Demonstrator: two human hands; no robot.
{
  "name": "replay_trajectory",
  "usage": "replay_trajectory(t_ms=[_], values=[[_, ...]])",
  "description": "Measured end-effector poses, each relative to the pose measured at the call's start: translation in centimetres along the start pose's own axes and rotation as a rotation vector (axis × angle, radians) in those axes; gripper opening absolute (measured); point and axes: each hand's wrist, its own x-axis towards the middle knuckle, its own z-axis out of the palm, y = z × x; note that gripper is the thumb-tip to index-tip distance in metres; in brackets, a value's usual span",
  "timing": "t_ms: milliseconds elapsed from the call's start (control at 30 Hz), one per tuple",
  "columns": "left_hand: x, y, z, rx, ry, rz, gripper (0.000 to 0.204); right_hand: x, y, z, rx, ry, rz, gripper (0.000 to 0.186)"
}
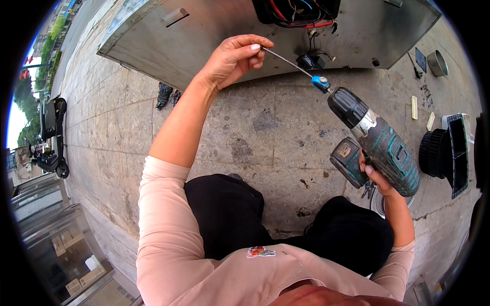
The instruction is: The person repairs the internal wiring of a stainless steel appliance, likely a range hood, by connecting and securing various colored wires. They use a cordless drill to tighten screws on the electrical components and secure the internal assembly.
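Observation:
My left hand [232,62] pinches the far end of a long thin screwdriver bit [287,62] between thumb and fingers. A blue collar [321,83] sits where the bit meets the black chuck of a worn teal-and-black cordless drill [389,145]. My right hand [376,178] is wrapped round the drill's handle, mostly hidden behind its body, with the drill tilted and pointing up and left. Just beyond my left hand lies a metal cabinet [204,38]. Red, black and blue wires [301,20] show in its black-framed opening, and a small black part [310,61] hangs below on leads.
On the right stand a black plastic duct piece [453,155] and a metal cup [437,64], with pale strips [414,107] on the paving. A scooter [53,135] stands at far left, above a glass-fronted case [76,255]. Dark rags [163,95] lie by the cabinet.

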Motion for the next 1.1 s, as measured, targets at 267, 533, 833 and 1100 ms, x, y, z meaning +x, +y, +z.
replay_trajectory(t_ms=[267,533,833,1100], values=[[0.7,-1.9,1.3,-0.4,0.1,0.014,0.022,0.8,0.9,0.9,-0.397,-0.03,-0.109,0.027],[2.7,-3.0,2.6,-0.351,0.334,-0.075,0.023,2.4,5.5,2.0,-0.362,0.124,-0.186,0.042],[5.2,-3.9,3.1,0.043,0.477,0.077,0.023,5.1,3.2,5.8,-0.12,0.149,-0.251,0.05],[6.0,-3.3,2.9,0.024,0.499,-0.018,0.02,6.0,2.8,6.8,-0.316,0.19,-0.291,0.022]])
